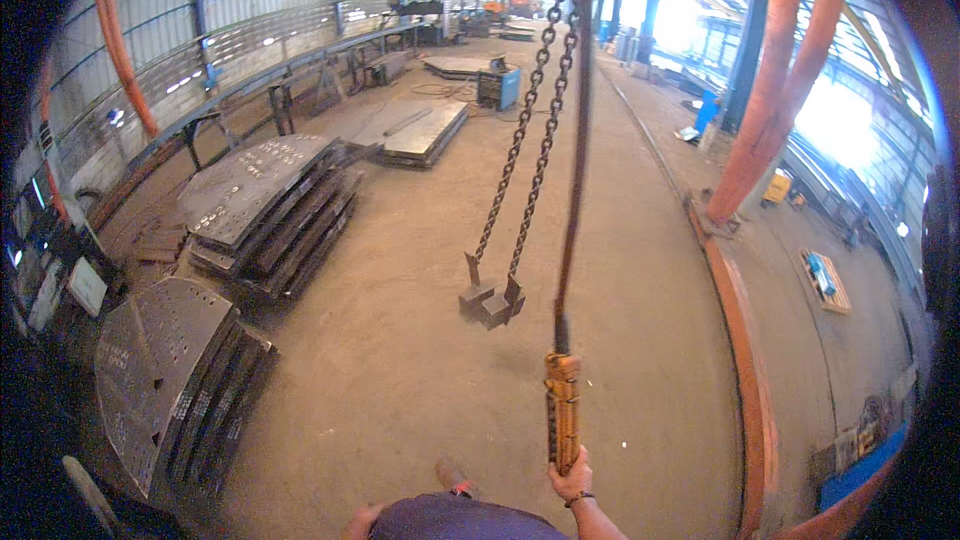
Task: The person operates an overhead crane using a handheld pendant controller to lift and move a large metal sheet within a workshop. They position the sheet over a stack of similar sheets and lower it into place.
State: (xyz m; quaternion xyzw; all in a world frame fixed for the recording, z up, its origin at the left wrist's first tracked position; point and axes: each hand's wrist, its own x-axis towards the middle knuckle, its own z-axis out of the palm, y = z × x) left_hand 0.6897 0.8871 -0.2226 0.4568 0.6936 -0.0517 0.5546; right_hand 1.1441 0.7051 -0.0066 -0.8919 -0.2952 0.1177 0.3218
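Note:
My right hand (571, 478) is wrapped round the lower end of a yellow hoist pendant control (562, 403), which hangs upright from a dark cable (574, 210). Ahead of it, two dark chains (530, 135) come down side by side. At their lower ends hang blocky metal plate clamps (491, 304), with no plate in them that I can see. Part of my left hand (363, 522) shows at the bottom edge beside my dark clothing; its fingers cannot be made out.
Stacked dark steel plates (165, 360) lie near left, with another plate stack (255, 180) behind and a flat plate pile (425, 130) farther off. A blue box-shaped machine (498, 89) stands beyond. Along the right run an orange beam (738, 370) and orange columns (768, 90).

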